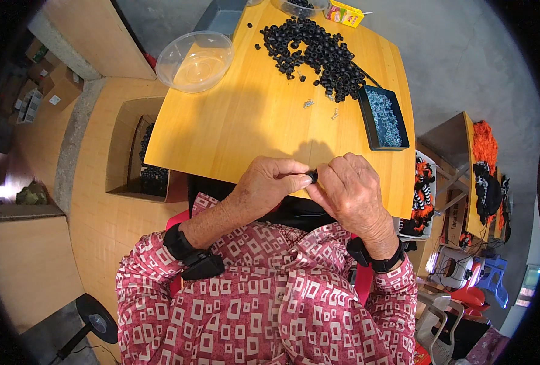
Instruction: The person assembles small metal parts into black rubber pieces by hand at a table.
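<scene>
My left hand [264, 184] pinches the small black piece [313, 176] just left of my curled right hand [350, 190], whose hold I cannot tell.

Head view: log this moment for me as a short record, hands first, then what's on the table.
Left hand: thumb and finger pinching a small black part
Right hand: fingers bent, at the part's right side; grip unclear
Table: wooden top
Loose stock: pile of small black pieces, far side
Tray: black tray of small silvery pieces, right side
Bowl: clear plastic bowl, far left edge
</scene>
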`<move>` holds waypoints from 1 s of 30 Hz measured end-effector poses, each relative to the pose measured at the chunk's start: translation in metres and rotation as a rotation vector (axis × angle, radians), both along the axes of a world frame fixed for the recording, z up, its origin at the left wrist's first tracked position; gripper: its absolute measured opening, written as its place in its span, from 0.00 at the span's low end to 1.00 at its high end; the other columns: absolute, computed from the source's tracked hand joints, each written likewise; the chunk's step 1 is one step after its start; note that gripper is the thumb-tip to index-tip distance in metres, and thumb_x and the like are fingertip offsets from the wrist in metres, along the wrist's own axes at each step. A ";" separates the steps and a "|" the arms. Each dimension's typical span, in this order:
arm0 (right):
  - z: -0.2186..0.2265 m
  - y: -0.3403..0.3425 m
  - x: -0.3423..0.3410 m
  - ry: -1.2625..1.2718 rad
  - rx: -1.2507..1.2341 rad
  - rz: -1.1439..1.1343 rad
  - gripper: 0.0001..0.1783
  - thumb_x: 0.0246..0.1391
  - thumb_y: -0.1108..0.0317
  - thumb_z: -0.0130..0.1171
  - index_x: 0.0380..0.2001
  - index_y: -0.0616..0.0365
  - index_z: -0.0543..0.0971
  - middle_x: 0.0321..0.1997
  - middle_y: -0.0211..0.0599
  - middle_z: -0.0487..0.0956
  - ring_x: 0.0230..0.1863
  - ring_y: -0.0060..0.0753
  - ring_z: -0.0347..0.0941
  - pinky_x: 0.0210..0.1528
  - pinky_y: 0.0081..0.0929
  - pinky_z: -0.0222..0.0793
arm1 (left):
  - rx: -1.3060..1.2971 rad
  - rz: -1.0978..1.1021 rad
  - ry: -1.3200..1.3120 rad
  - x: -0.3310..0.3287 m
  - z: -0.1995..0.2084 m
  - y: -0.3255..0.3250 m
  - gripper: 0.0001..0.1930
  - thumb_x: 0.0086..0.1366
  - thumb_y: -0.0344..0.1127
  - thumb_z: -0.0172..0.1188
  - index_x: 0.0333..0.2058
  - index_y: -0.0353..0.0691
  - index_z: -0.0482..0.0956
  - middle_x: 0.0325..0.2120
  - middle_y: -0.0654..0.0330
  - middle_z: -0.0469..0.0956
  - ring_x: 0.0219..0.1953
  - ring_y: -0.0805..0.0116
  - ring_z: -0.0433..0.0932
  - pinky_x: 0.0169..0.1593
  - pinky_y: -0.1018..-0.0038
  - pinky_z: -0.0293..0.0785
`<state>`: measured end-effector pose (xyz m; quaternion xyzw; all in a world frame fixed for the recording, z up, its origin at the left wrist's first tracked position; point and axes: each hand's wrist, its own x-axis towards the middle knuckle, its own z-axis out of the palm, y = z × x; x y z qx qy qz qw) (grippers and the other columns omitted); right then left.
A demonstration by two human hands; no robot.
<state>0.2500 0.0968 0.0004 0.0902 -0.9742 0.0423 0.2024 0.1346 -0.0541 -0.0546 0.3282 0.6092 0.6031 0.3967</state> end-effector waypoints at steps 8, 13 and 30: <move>-0.006 0.000 0.000 0.036 -0.047 -0.023 0.13 0.43 0.66 0.67 0.23 0.58 0.72 0.23 0.37 0.66 0.26 0.39 0.68 0.31 0.34 0.66 | -0.026 -0.038 -0.076 -0.004 0.001 0.000 0.13 0.65 0.35 0.59 0.42 0.29 0.81 0.33 0.65 0.80 0.38 0.81 0.73 0.43 0.80 0.70; -0.004 -0.001 -0.006 0.039 -0.088 -0.077 0.12 0.43 0.67 0.67 0.24 0.58 0.73 0.23 0.37 0.68 0.27 0.40 0.69 0.31 0.34 0.68 | 0.035 0.046 -0.124 -0.001 0.004 0.010 0.20 0.69 0.42 0.54 0.49 0.28 0.76 0.39 0.63 0.78 0.43 0.78 0.73 0.48 0.78 0.69; -0.033 -0.010 -0.021 0.084 -0.276 0.040 0.16 0.38 0.67 0.67 0.31 0.62 0.76 0.29 0.40 0.72 0.33 0.45 0.73 0.33 0.36 0.71 | 0.146 0.153 -0.168 0.013 0.011 0.023 0.28 0.75 0.51 0.33 0.53 0.30 0.70 0.51 0.51 0.72 0.54 0.65 0.70 0.59 0.71 0.65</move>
